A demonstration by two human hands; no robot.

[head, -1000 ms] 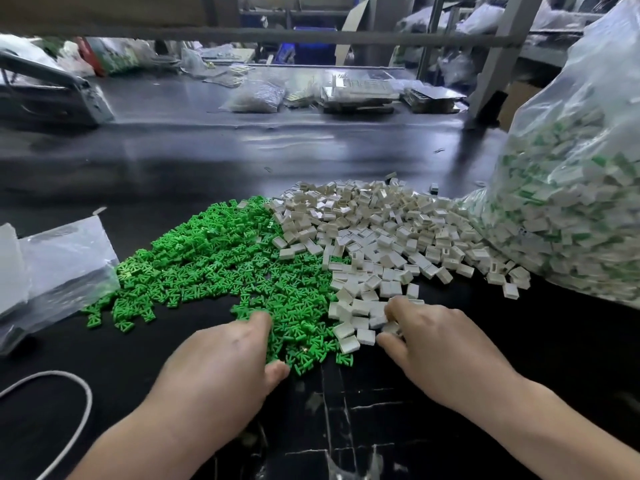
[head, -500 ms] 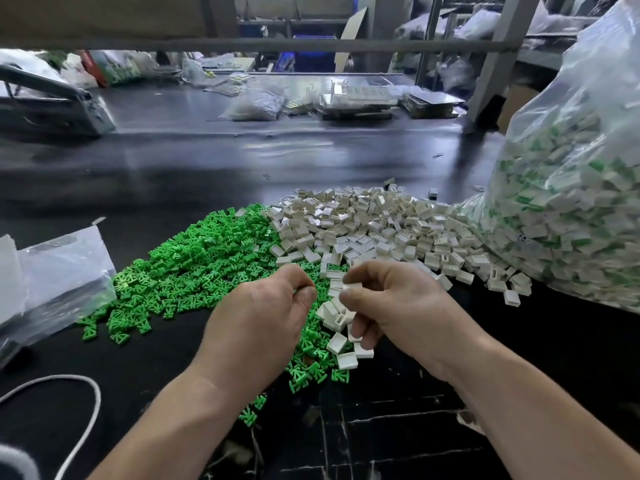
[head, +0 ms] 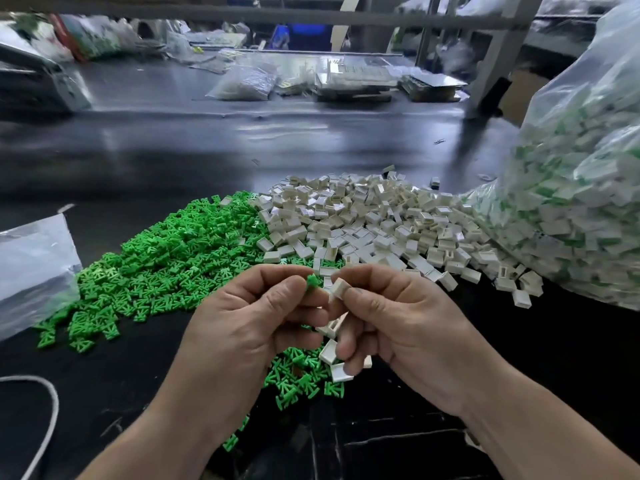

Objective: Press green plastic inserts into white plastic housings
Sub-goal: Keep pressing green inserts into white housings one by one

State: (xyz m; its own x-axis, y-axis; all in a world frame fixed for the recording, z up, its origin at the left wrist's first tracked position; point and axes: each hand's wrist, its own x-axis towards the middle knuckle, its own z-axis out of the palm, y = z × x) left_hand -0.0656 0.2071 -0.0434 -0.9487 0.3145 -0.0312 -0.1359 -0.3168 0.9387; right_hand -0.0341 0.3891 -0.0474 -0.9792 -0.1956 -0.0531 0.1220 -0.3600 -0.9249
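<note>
My left hand [head: 252, 317] pinches a small green insert [head: 311, 283] between thumb and forefinger. My right hand [head: 398, 323] pinches a white housing [head: 339, 288] at its fingertips, and more white housings show under its curled fingers. Insert and housing are a finger's width apart, raised above the table. A heap of green inserts [head: 166, 258] lies on the black table to the left. A heap of white housings [head: 374, 226] lies beside it on the right.
A big clear bag [head: 581, 188] of assembled white-and-green parts stands at the right. A flat clear plastic bag [head: 31, 268] lies at the left edge, a white cord [head: 48, 403] near the front left. Bags and trays [head: 353, 81] sit on the far table.
Both hands came up from the heaps, each with a part. The view is closer now, and the green insert and white housing show at the fingertips, nearly meeting.
</note>
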